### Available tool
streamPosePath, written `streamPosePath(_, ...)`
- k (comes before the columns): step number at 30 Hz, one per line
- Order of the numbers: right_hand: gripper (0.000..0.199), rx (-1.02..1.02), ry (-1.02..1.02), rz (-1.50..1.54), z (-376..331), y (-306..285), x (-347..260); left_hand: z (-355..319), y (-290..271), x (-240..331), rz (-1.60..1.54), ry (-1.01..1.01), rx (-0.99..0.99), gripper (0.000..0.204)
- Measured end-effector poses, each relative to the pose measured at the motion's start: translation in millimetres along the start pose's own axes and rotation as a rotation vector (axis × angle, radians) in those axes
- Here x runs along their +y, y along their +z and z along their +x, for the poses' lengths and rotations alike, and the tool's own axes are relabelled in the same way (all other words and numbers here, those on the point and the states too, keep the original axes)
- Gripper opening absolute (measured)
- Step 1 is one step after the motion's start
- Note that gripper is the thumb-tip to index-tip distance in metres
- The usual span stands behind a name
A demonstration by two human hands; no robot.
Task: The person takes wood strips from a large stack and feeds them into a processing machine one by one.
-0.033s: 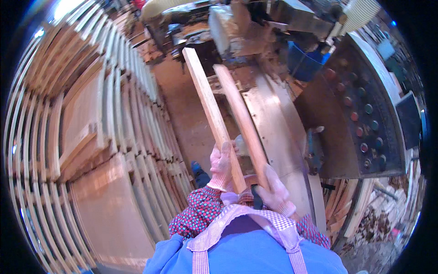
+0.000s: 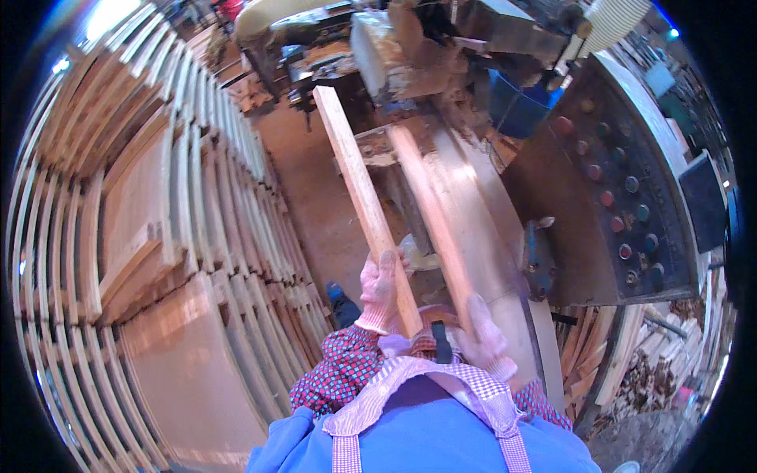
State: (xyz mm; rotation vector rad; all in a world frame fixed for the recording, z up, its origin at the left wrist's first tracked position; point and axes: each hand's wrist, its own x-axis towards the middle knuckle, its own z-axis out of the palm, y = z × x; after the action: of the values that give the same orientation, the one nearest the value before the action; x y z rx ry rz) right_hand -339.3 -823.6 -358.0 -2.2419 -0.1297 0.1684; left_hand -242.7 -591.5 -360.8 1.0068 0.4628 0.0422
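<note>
My left hand (image 2: 379, 288), in a pale pink work glove, is closed around the lower part of a long light wooden strip (image 2: 355, 169). The strip slants up and to the left. My right hand (image 2: 482, 340), gloved the same way, grips the lower end of a second, redder wooden strip (image 2: 432, 213), which is slightly blurred. Both strips point away from me, roughly side by side with a gap between them. The right-hand strip passes over the edge of a smooth metal machine bed (image 2: 473, 197).
Slatted wooden stacks (image 2: 189, 347) rise along my left. A control panel (image 2: 615, 189) with red and green buttons stands at the right, a blue bucket (image 2: 516, 106) beyond the machine bed. Wood offcuts (image 2: 658, 359) lie at the lower right. Machinery (image 2: 410, 55) fills the far side.
The right-hand strip has shifted a little to the right, widening the gap at its far end. The left-hand strip is nearly unmoved. The surroundings have shifted slightly left in the view.
</note>
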Motion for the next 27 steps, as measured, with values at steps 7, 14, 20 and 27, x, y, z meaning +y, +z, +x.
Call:
streamPosePath(7, 0.048, 0.239, -0.246, -0.749, 71.0, -15.0, 56.9, -4.5, -17.4, 13.0, 0.043, -0.059, -0.066, 0.036)
streamPosePath(14, 0.037, 0.408, -0.463, -0.684, 278.9, -7.0, 75.8, 2.3, -17.1, 21.5, 0.096, 0.066, 0.032, 0.038)
streamPosePath(20, 0.064, -0.308, -0.245, 0.381, 167.7, 30.9, -81.4, 41.3, -37.3, -31.0, 0.330, 0.253, -0.073, 0.047)
streamPosePath(27, 0.072, 0.002, 0.144, -0.321, 24.1, 3.5, -10.3, 1.4, -77.9, 164.4, 1.323, 0.814, -0.119, 0.076)
